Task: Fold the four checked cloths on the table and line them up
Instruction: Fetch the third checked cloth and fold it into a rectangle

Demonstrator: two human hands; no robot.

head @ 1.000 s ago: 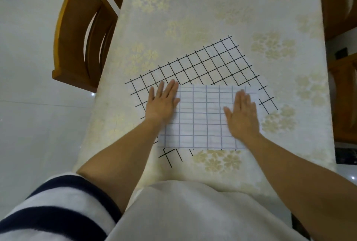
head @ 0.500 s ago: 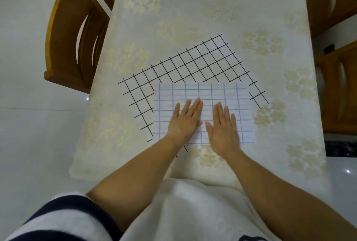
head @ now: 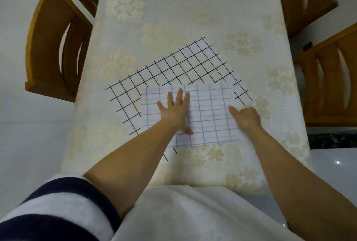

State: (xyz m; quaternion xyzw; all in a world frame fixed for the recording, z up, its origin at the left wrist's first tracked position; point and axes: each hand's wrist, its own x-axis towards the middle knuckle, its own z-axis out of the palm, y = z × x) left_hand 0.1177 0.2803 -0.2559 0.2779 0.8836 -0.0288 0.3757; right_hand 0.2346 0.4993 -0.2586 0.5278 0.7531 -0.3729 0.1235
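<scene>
Nowhere is any writing legible; the blue-checked cloth [head: 204, 113] lies folded near the table's [head: 193, 18] front edge, atop the flat black-checked cloth [head: 173, 70]. Since half a second ago, the left hand [head: 173, 111] stays flat, fingers spread, pressing its middle, while the right hand [head: 247, 117] has slid to the right edge, fingers curled, thumb on the cloth; whether it pinches the edge I cannot tell.

The blue-checked cloth [head: 210, 113] covers the near part of the black-checked cloth [head: 170, 70] beneath it, so that cloth's full outline cannot be traced. The right hand [head: 246, 118] hides the blue cloth's right edge, its fingertips out of sight. Wooden chairs [head: 56, 43] on both sides are cut off by the frame.
</scene>
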